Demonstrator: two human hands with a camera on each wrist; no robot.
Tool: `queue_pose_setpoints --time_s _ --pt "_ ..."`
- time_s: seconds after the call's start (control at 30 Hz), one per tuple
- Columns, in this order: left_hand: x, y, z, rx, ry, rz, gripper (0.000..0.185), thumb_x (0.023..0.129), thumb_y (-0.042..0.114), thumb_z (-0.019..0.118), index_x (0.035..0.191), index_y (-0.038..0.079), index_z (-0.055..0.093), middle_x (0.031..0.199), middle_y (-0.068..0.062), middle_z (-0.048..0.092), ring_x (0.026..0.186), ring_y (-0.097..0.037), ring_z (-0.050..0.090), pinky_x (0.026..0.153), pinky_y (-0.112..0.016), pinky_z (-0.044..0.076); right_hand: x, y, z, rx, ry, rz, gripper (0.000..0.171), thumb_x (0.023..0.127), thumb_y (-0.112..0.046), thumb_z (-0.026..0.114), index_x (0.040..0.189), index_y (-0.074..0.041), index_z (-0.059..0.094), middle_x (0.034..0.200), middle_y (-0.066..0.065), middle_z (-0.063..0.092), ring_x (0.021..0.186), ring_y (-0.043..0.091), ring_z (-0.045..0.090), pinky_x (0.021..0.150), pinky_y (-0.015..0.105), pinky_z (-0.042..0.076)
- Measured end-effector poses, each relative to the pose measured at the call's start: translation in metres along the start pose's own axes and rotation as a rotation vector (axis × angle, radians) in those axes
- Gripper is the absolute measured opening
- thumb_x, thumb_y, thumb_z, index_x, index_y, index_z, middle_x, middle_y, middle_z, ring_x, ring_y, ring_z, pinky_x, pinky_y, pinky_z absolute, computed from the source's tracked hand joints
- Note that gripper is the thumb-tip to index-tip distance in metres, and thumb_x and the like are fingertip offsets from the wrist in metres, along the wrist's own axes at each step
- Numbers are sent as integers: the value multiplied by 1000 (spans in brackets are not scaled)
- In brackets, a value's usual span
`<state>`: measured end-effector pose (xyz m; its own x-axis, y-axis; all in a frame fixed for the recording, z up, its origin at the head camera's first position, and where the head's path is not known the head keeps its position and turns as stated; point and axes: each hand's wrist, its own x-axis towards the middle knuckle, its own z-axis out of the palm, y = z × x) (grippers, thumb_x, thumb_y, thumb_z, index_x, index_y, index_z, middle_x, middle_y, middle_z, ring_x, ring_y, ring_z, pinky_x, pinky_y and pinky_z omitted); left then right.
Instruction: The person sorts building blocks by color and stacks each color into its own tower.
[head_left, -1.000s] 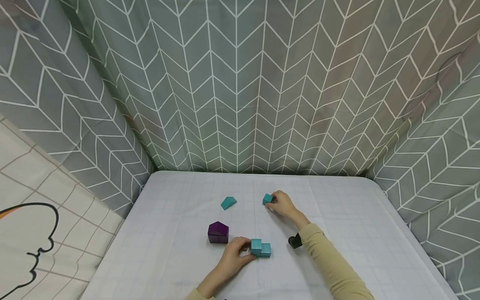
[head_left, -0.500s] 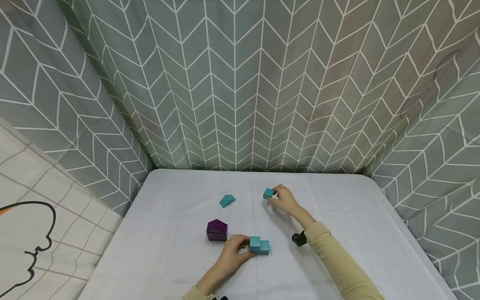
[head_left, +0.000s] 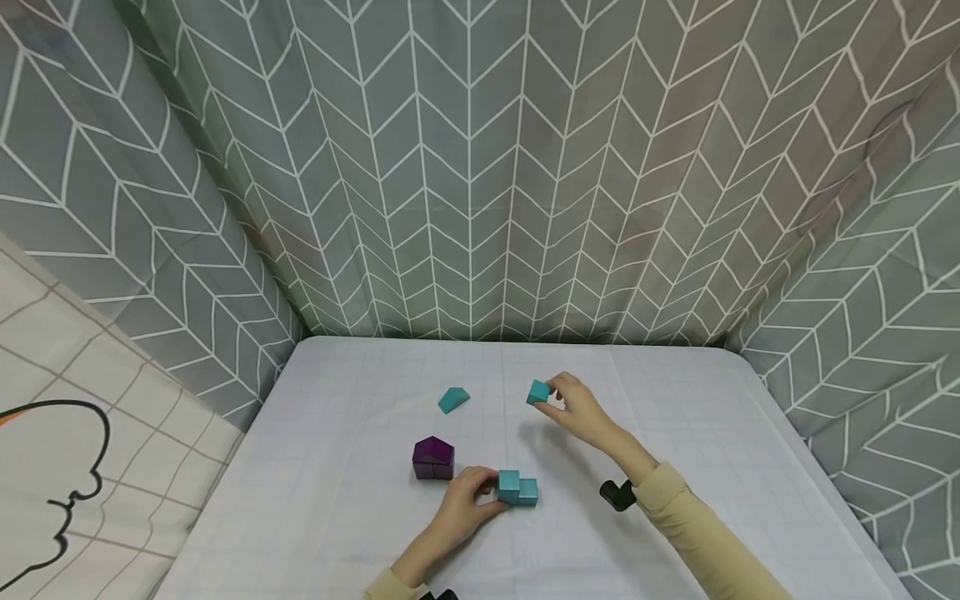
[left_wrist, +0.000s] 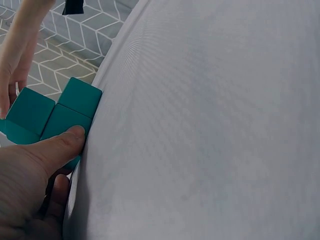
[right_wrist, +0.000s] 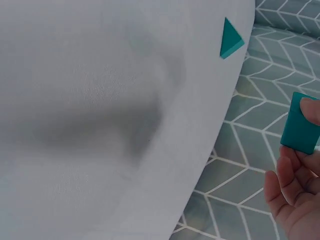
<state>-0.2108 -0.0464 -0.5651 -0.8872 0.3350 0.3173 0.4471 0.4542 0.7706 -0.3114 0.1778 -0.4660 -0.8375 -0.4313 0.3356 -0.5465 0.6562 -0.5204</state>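
My left hand pinches a small stack of teal blocks that rests on the table, with a lower block on its right side. In the left wrist view the thumb presses on one face of these teal blocks. Farther back, my right hand holds a teal block between thumb and fingers, raised off the cloth. The right wrist view shows this teal block with the thumb across one face and the other fingers loosely curled below.
A loose teal wedge-like block lies at the back of the white-covered table. A purple house-shaped block group stands left of my left hand. Patterned grey curtains hang around the table's back and sides.
My right hand has lifted its teal block off the table, and the forearm has shifted right. The left hand keeps its grip on the teal stack in the same place.
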Motion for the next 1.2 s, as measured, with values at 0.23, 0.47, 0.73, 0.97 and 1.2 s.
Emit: queue_pose_setpoints --time_s 0.23,0.47,0.73,0.97,1.2 --pt "0 1 -1 2 3 2 33 71 19 74 99 11 61 91 7 60 82 -7 52 70 -19 46 -22 -17 -4 7 -62 -24 29 81 -26 64 100 -5 58 92 -1 52 79 15 48 65 26 45" --pt "-1 -1 0 -4 2 5 33 70 19 74 99 11 61 91 8 59 82 -7 51 70 -19 46 -44 -26 -3 42 -105 -37 28 83 -29 62 101 -9 56 95 -3 51 81 16 49 66 32 47" --pt "0 0 0 11 30 50 33 70 18 75 98 10 61 90 6 60 79 -8 52 69 -19 46 -68 -26 9 54 -164 -89 26 83 -28 61 100 -9 57 94 -5 51 81 17 50 66 25 45" --pt "0 -1 1 22 36 54 33 70 20 75 98 11 61 90 7 60 79 -8 52 69 -19 46 -80 -27 20 81 -203 -131 25 82 -23 63 101 -8 57 96 -4 52 80 17 50 66 24 45" --pt "0 -3 2 22 46 69 33 69 19 75 98 10 61 90 6 60 79 -8 52 69 -19 46 -84 -29 26 81 -233 -140 26 82 -22 63 101 -7 57 96 -4 51 83 16 51 70 24 45"
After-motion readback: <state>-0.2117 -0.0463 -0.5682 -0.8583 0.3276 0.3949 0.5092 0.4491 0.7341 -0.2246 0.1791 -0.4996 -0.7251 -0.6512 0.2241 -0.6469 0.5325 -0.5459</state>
